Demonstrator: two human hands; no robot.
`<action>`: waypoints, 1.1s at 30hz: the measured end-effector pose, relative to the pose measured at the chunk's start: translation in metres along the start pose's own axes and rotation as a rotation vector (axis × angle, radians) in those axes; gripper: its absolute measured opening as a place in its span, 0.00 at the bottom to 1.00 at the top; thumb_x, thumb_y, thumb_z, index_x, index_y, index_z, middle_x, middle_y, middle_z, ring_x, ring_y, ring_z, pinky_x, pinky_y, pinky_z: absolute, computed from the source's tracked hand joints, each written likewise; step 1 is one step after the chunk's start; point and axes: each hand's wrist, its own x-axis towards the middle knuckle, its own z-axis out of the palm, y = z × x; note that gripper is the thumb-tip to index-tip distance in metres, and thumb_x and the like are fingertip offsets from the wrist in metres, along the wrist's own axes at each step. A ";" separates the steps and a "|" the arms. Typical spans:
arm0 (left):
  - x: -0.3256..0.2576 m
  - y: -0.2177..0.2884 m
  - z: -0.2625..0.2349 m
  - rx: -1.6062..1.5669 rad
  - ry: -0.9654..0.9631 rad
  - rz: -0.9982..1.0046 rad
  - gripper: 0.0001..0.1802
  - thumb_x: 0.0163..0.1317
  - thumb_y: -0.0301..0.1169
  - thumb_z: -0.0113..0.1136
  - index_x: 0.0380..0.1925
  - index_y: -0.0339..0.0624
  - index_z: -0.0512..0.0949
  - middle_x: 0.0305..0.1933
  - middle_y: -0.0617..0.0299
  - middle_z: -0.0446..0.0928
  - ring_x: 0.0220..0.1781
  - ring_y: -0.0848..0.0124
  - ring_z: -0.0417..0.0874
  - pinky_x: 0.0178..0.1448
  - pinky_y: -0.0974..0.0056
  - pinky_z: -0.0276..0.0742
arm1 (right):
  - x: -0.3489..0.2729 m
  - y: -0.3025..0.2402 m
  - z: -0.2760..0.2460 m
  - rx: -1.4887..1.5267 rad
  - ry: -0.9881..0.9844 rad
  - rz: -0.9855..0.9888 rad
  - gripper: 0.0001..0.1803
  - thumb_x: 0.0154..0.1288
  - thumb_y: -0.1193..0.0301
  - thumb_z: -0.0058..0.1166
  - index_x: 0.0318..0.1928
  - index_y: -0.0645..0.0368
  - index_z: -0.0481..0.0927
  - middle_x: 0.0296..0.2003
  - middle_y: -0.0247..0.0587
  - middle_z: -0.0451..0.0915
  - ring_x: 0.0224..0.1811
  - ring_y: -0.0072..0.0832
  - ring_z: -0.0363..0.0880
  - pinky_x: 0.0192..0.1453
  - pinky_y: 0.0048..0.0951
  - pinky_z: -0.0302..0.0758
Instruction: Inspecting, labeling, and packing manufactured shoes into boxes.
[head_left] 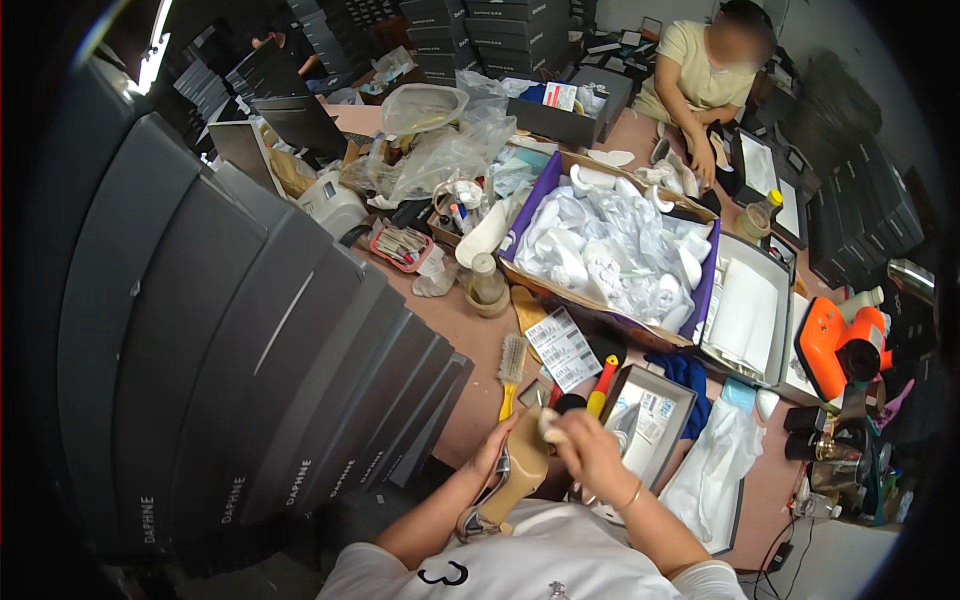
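Observation:
A shoe (522,462) with a tan sole is held in front of my chest, its sole turned up toward me. Closed along its left side is my left hand (490,448). My right hand (592,452) pinches a small whitish wad (548,424) against the toe end of the sole. Just beyond the shoe lie a brush (512,368) with a yellow handle and a red-and-yellow handled tool (603,386). An open grey shoebox (655,420) sits to the right of my right hand, with papers and a shoe inside.
Tall stacks of dark shoeboxes (200,330) rise close on my left. A purple-edged carton (705,290) full of white wrapping stands ahead. Glass jars (486,285), a label sheet (563,348) and an orange heat gun (840,345) are around. Across the table sits a co-worker (690,75).

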 end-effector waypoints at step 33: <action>-0.019 -0.047 0.048 0.408 0.010 0.187 0.31 0.71 0.44 0.33 0.69 0.39 0.56 0.57 0.55 0.72 0.57 0.69 0.74 0.63 0.65 0.67 | -0.046 -0.022 0.013 -0.017 0.287 0.030 0.09 0.58 0.70 0.58 0.34 0.57 0.71 0.29 0.46 0.72 0.28 0.44 0.76 0.30 0.40 0.75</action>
